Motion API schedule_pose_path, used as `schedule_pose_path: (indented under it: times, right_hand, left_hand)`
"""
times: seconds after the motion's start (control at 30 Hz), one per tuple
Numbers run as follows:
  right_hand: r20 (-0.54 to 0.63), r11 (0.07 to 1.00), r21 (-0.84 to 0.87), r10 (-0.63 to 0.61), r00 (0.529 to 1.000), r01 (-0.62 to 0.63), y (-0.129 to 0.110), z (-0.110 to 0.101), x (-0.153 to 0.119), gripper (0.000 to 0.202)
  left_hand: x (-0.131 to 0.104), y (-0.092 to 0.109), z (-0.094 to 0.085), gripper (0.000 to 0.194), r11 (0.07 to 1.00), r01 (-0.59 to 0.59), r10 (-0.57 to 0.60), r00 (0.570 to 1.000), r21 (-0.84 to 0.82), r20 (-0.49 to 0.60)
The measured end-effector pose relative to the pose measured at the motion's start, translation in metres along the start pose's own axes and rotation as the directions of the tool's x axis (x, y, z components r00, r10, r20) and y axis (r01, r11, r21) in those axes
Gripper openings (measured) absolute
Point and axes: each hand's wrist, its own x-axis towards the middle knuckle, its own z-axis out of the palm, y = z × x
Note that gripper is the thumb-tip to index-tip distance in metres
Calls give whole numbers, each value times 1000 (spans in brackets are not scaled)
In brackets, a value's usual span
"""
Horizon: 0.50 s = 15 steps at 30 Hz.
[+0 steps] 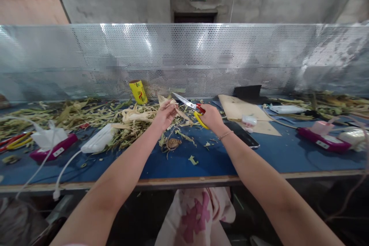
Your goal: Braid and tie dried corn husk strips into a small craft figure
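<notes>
My left hand [166,115] is closed on a pale dried leaf [164,100], whose pieces stick out above and to the right of the fingers. In my right hand [211,116] is a pair of scissors [186,102] with red and yellow handles. The blades are together or nearly so and point up and left, just beyond the left fingertips. A heap of dried leaves and stalks [127,130] lies left of and beneath the left hand. On the blue table below the hands sits a round brown clump [173,144] with small scraps [193,160] near it.
A yellow can [138,92] stands by the perforated metal screen [184,57]. A phone [242,134], cardboard [242,107] and a small white container [249,121] lie at right. Purple power strips [53,148] with cables, a white power bank [98,138] and more scissors [17,141] are about.
</notes>
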Motion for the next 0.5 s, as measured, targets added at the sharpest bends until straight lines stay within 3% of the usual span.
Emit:
schedule_pose_path:
  times: [0.17, 0.3, 0.37, 0.5]
  right_hand:
    - [-34, 1000, 2, -15, 999, 15, 4, 1, 2, 13]
    - [-44, 997, -10, -79, 996, 79, 4, 0, 2, 22]
    - [-41, 994, -37, -101, 994, 99, 2, 0, 1, 26]
    - [-1, 989, -101, -110, 994, 109, -1, -1, -1, 30]
  left_hand:
    - [1, 3, 0, 24, 999, -49, 48, 999, 22, 19]
    - [5, 6, -4, 32, 973, -135, 145, 989, 190, -40]
    - [7, 8, -7, 35, 905, -217, 253, 966, 366, -51]
    - [9, 12, -12, 27, 660, -339, 453, 891, 671, 4]
